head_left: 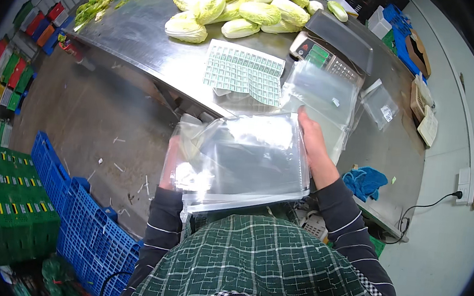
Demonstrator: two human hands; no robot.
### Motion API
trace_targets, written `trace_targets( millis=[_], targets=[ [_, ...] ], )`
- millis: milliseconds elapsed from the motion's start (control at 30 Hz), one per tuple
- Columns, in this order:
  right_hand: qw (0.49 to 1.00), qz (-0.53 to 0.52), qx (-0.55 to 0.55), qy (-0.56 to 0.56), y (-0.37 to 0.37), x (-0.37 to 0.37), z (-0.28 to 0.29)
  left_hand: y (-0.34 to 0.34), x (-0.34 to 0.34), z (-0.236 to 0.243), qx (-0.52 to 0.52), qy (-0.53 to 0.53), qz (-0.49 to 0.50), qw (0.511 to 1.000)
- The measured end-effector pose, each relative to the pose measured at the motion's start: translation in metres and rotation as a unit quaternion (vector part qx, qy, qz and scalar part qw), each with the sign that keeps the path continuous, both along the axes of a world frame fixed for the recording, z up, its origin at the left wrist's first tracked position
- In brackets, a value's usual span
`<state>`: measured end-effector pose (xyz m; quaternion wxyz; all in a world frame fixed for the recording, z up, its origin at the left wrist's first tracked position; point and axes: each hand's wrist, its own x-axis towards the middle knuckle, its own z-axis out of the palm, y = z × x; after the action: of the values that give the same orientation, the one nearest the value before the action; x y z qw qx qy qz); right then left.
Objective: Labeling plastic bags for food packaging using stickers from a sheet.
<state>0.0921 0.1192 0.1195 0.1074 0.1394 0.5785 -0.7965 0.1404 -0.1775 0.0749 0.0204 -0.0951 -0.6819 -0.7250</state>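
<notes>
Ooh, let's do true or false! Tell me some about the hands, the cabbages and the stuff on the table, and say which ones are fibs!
1. The left hand and right hand hold clear plastic bags. True.
2. The cabbages are on the floor. False: the cabbages lie on the metal table.
3. A blue cloth lies on the table. True.
4. The printed sheet is red and white. False: the printed sheet is green and white.

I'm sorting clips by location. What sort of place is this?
Probably a produce packing room: cabbages heaped on a metal table, a weighing scale beside them, and clear plastic bags held by the left hand and right hand.
</notes>
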Motion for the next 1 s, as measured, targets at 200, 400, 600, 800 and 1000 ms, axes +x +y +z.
trace_targets(
  millis=[200,400,600,800,1000],
  targets=[
    [0.994,0.02,-0.066,-0.087,0.024,0.041,-0.031,0.01,-0.006,-0.048,0.168,-0.372,0.036,0.912],
    [0.973,0.034,-0.136,-0.185,0.047,0.09,-0.081,0.027,0.015,-0.088,0.09,-0.503,0.042,0.858],
    [0.988,-0.046,-0.013,-0.15,0.05,0.136,-0.124,0.033,0.016,-0.08,0.043,-0.456,-0.031,0.888],
    [0.97,-0.052,-0.128,-0.199,0.043,0.153,-0.155,0.04,0.025,-0.095,-0.081,-0.402,-0.121,0.904],
    [0.94,-0.131,0.31,-0.06,0.061,0.183,-0.091,0.112,0.035,-0.042,-0.282,-0.1,-0.156,0.941]
  ],
)
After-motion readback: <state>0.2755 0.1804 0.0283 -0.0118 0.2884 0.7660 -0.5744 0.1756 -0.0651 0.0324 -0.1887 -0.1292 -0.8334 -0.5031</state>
